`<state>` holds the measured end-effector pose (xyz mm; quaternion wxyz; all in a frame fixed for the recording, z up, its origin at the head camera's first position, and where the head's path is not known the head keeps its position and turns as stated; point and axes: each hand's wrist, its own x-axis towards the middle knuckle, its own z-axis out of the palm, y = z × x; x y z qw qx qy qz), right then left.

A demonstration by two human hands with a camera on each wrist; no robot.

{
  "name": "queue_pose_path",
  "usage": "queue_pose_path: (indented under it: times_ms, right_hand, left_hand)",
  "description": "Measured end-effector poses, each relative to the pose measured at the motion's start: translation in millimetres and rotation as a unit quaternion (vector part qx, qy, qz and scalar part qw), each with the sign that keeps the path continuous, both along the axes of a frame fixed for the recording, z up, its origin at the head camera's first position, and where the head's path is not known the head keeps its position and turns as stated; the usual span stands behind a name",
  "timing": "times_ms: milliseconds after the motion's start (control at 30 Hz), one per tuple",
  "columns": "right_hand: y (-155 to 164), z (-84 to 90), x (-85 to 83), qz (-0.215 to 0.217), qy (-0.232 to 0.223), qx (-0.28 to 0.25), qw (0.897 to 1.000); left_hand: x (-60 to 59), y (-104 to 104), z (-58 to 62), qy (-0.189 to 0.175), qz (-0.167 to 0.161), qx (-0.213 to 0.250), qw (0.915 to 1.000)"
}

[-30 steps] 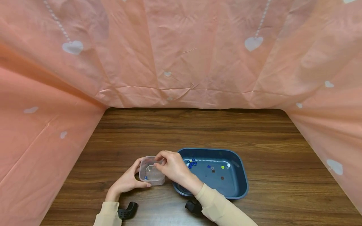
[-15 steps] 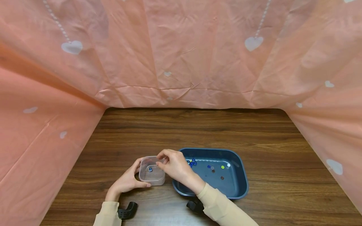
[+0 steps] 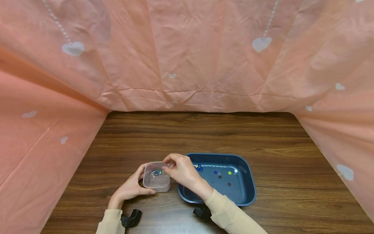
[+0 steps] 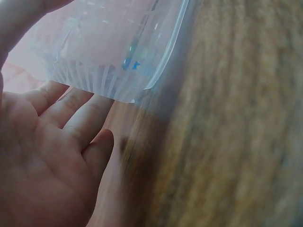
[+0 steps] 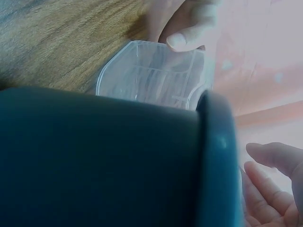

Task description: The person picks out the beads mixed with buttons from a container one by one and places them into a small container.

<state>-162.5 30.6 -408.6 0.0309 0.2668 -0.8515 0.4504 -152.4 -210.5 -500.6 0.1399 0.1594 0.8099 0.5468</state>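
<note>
clear box (image 3: 159, 188), left hand (image 3: 132, 187) gripping it, right hand (image 3: 183, 169) loosely apart, hiding tray's (image 3: 233, 194) edge

Pink cloth walls (image 3: 187, 55), white hearts (image 3: 262, 44); brown wood-grain tabletop (image 3: 190, 133).

The left container (image 3: 160, 188) is clear, smooth, glossy plastic, the right tray (image 3: 236, 193) smooth plastic with a soft sheen, the tabletop (image 3: 292, 169) wood-grained and glossy at the near edge, the far curtain (image 3: 187, 55) creased, satiny sheeting, the sleeves (image 3: 229, 213) matt cloth, and the near-left bracket (image 3: 131, 219) matt plastic
</note>
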Motion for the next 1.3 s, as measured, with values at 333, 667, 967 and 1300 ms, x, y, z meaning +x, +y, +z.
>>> queue_pose_path:
  times_ms: [333, 667, 967, 1300]
  right_hand:
    - [2, 1.6, 0.9, -0.010, -0.013, 0.002, 1.000]
    - [6, 0.9, -0.1, -0.014, 0.001, 0.011, 1.000]
    - [9, 2.2, 0.3, -0.015, -0.009, 0.010, 1.000]
    - [13, 0.5, -0.4, -0.027, -0.004, 0.003, 1.000]
  left_hand:
    - [-0.4, 0, -0.2, -0.001, -0.002, -0.001, 1.0000]
    - [0.5, 0, -2.0, 0.012, -0.003, 0.005, 0.9999]
    - [0.6, 1, -1.7, 0.015, -0.005, 0.014, 0.9998]
    - [-0.1, 1, -1.9, 0.017, 0.000, 0.005, 0.9998]
